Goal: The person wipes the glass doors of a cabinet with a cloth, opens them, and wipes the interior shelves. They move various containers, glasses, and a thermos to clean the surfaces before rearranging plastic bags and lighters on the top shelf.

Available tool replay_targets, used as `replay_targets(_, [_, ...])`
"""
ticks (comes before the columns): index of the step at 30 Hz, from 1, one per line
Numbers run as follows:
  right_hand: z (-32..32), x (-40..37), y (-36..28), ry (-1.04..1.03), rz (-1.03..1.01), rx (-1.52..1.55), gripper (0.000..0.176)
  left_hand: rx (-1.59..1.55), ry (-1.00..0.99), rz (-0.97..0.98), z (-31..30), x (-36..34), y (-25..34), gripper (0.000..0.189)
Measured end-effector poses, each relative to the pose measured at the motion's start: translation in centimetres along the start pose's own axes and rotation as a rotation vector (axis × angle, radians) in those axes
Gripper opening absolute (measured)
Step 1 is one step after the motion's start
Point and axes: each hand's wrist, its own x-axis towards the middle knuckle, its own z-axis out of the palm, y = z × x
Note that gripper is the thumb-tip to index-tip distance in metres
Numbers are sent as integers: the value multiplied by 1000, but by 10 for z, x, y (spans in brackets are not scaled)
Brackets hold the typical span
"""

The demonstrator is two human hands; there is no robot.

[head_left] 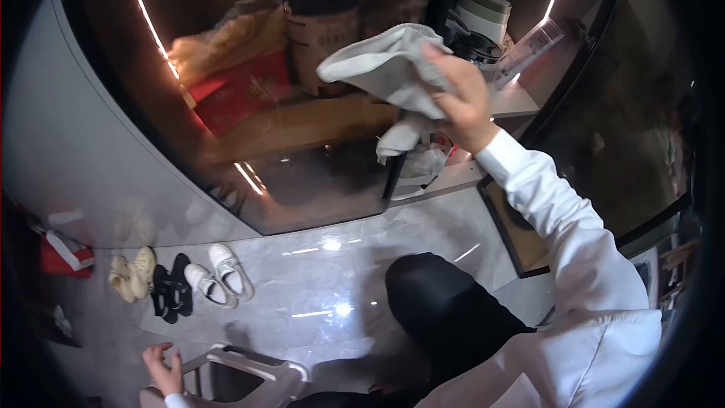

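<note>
My right hand [464, 102] is raised and shut on a crumpled grey cloth [389, 68], pressing it against the dark glass cabinet door [302, 174]. Part of the cloth hangs down below my hand. My white sleeve runs down to the lower right. My left hand [162, 366] is low at the bottom left, fingers apart and holding nothing, at the edge of a white plastic stool [257, 370]. My dark trouser knee shows beside the stool.
Behind the glass are a red box [242, 91], a round canister [325, 38] and a shelf. On the grey tile floor lie white shoes [219, 276], black slippers [172, 291] and beige shoes [132, 273]. A red item [64, 253] sits far left.
</note>
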Motion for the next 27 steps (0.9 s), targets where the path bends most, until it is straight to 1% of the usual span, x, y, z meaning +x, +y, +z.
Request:
replay_targets(1, [-10,0,2,66,90,30,36,17,9,28,0,1,5,18])
replay_targets(2, [-14,-3,1,147,248,33,42,25,26,59,1,2,4,17])
replay_targets(3, [-17,-5,1,224,402,39,47,11,45,39,1,2,8,15])
replay_targets(4, [-12,-14,5,275,625,101,48,17,54,24,0,1,8,15])
replay_targets(5, [-4,-19,7,287,631,113,48,20,59,11,0,0,7,14])
replay_targets(7, [12,-29,12,229,1170,969,46,31,69,-10,-1,-3,10,13])
replay_targets(9, [28,-33,5,5,1022,979,45,41,76,-29,-4,-4,22,12])
replay_targets(10, [29,-29,-3,29,1120,1019,48,-31,141,-14,-4,-4,37,11])
replay_targets(11, [28,-29,-7,36,1120,1035,48,-99,206,3,-6,-3,55,11])
replay_targets(12, [26,-30,-7,12,1087,982,48,-167,258,31,-6,-3,76,11])
replay_targets(13, [23,-30,-6,-12,1051,925,49,-238,310,60,-4,-4,103,11])
replay_targets(14, [18,-34,-8,-44,984,829,50,-317,310,84,-3,-5,135,13])
replay_targets(15, [8,-35,-13,-55,926,812,50,-398,309,109,-3,-7,172,15])
replay_targets(17, [-16,-38,-29,-79,875,737,49,-481,244,215,-4,-13,243,18])
replay_targets(18, [-33,-33,-38,-96,865,760,48,-546,250,319,-5,-15,280,22])
replay_targets(19, [-48,-30,-47,-113,855,785,47,-643,224,346,-4,-19,311,25])
replay_targets(20, [-53,-41,-51,-150,762,763,46,-715,199,376,-8,-24,341,29])
replay_targets(21, [-65,-39,-57,-164,723,857,45,-786,177,408,-13,-28,368,32])
replay_targets(23, [-80,-40,-73,-165,734,961,45,-858,175,471,-26,-37,409,52])
replay_targets(24, [-89,-41,-80,-208,767,1153,45,-842,180,475,-31,-41,425,52])
replay_targets(25, [-97,-44,-87,-248,797,1344,46,-932,248,448,-37,-45,439,64])
replay_targets(26, [-98,-47,-95,-257,756,1408,46,-1021,314,426,-42,-46,449,76])
replay_targets(27, [-98,-49,-104,-260,716,1470,47,-922,333,412,-49,-49,451,93])
